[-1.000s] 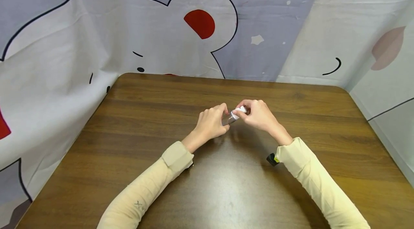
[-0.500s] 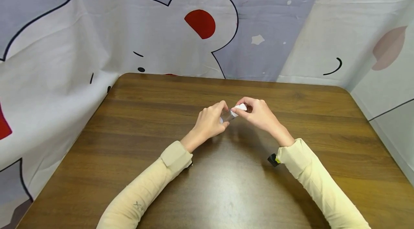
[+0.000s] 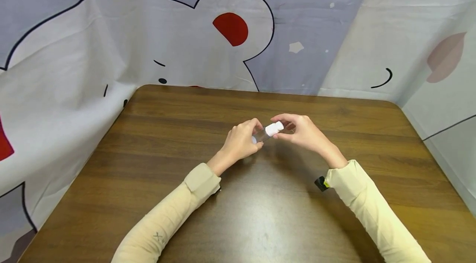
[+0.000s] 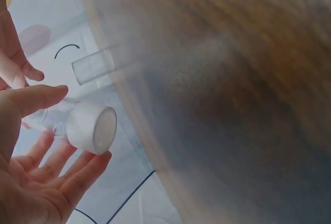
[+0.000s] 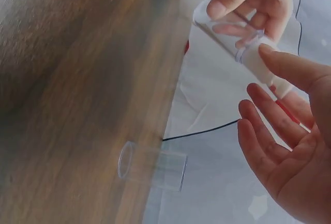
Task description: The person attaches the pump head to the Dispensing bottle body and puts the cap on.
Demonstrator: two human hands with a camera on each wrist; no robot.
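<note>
My left hand (image 3: 239, 142) grips a small clear bottle (image 3: 262, 135) by its body, thumb on one side and fingers on the other. Tilted above the table, the bottle has its white top (image 3: 274, 129) pointing up and to the right. Around that top stands my right hand (image 3: 305, 134), thumb and fingers spread apart. In the right wrist view its thumb tip overlaps the white top (image 5: 257, 61), and whether they touch I cannot tell; the other fingers are off it. The left wrist view shows the bottle's round whitish base (image 4: 98, 129).
A clear, cup-like cylinder (image 5: 155, 168) stands on the brown wooden table (image 3: 167, 131), seen in both wrist views and hard to make out from the head. Behind the table hangs a printed curtain (image 3: 178, 40). Dark devices sit at both wrists.
My right hand had its fingers on the bottle's white top; now they have spread and the hand has drawn slightly right, baring the top. The left hand keeps its grip on the bottle.
</note>
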